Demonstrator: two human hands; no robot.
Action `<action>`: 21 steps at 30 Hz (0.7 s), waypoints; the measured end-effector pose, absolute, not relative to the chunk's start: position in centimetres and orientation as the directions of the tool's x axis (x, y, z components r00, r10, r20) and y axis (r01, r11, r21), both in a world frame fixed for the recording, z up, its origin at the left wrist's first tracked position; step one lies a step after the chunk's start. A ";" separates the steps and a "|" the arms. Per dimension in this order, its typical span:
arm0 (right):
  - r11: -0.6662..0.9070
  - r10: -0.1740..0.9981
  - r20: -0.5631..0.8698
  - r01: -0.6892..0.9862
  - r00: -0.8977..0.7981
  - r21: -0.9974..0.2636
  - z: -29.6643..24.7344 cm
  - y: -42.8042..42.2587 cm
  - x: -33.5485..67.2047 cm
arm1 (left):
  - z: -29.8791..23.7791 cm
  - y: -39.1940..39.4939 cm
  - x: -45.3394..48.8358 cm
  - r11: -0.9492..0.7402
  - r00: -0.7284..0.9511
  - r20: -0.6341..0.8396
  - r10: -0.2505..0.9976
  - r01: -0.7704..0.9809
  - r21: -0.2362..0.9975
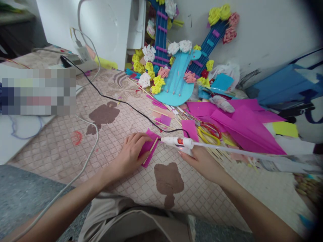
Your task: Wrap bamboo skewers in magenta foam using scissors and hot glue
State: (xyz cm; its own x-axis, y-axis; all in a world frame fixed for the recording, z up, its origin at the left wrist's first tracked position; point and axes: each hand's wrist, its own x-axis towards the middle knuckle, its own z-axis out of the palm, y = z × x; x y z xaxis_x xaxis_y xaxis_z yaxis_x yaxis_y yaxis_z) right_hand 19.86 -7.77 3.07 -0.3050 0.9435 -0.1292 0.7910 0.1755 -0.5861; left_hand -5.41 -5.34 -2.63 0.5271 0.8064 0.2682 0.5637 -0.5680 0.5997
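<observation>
My left hand (131, 151) presses a small magenta paper piece (148, 148) with a thin wooden stick (151, 149) against the patterned mat (121, 188), fingers bent over it. My right hand (200, 159) grips a white hot glue gun (178, 142). The gun's nozzle points left at the paper and stick. A long clear glue stick (234, 152) juts from the gun's back toward the right, and a black cord (113, 98) runs from it to the far left.
Yellow-and-red scissors (210, 132) lie just behind the gun. Magenta paper sheets (242, 122), wooden sticks and scraps crowd the right. Paper guitars with paper flowers (174, 64) lean on the wall. A power strip (80, 64) and a grey cable (83, 161) lie on the left.
</observation>
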 end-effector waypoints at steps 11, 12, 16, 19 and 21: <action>0.152 0.907 -0.234 0.791 -0.350 -0.592 4.3 -9.1 19.1 | -2.6 -5.4 -5.4 -0.564 0.521 0.265 0.811 0.579 0.588; 0.149 0.899 -0.250 0.789 -0.359 -0.596 4.3 -9.2 19.1 | -2.6 -5.4 -5.4 -0.562 0.520 0.262 0.813 0.583 0.587; 0.135 0.876 -0.285 0.765 -0.389 -0.629 4.3 -9.8 19.0 | -2.6 -5.4 -5.4 -0.559 0.517 0.262 0.815 0.581 0.592; 0.132 0.864 -0.290 0.740 -0.412 -0.660 4.2 -10.2 18.8 | -2.5 -5.5 -5.4 -0.557 0.515 0.262 0.816 0.579 0.596; 0.124 0.856 -0.297 0.725 -0.424 -0.678 4.3 -10.4 18.5 | -2.5 -5.5 -5.3 -0.556 0.517 0.259 0.816 0.576 0.599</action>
